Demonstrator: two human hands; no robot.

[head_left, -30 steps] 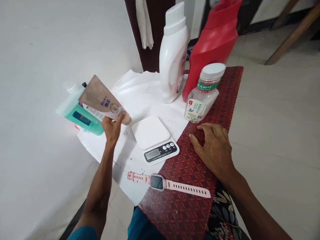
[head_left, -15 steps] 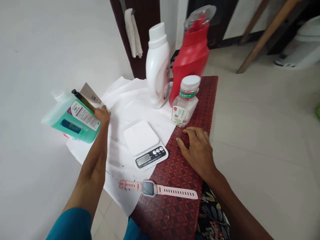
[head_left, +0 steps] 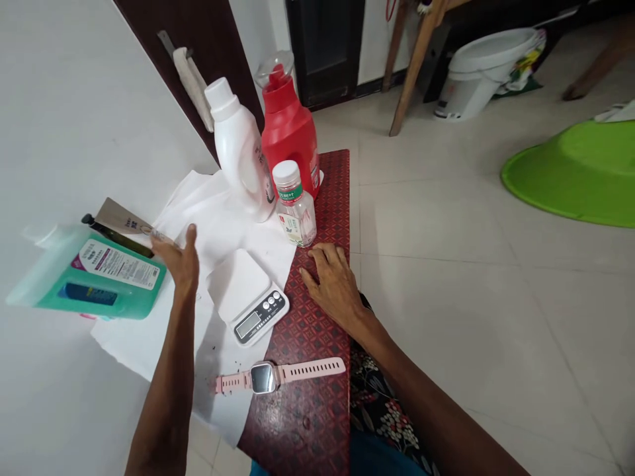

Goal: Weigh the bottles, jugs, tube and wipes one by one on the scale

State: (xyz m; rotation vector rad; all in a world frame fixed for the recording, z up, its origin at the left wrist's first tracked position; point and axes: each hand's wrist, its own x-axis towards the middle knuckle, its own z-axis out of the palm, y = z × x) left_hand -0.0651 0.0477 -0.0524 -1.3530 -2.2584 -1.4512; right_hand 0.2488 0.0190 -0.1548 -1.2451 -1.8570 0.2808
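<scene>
My left hand (head_left: 181, 259) hovers with its fingers stretched out, just right of a teal bottle (head_left: 94, 281) lying on its side. A beige tube (head_left: 119, 217) lies behind that bottle, its end close to my fingertips. My right hand (head_left: 332, 281) rests flat with fingers spread on a red patterned board (head_left: 307, 423). A white kitchen scale (head_left: 245, 297) sits between my hands on a white cloth (head_left: 218, 211). A pink smartwatch (head_left: 278, 375) lies across the cloth's edge and the board, nearer to me.
A white detergent bottle (head_left: 238, 149), a red detergent bottle (head_left: 289, 129) and a small clear bottle (head_left: 295, 205) stand at the far end. On the tiled floor to the right are a green basin (head_left: 575, 172), a white bucket (head_left: 486, 66) and a wooden leg (head_left: 417, 59).
My left hand carried the beige tube left, laid it behind the teal bottle and let go. My right hand stayed on the board. The view swung right.
</scene>
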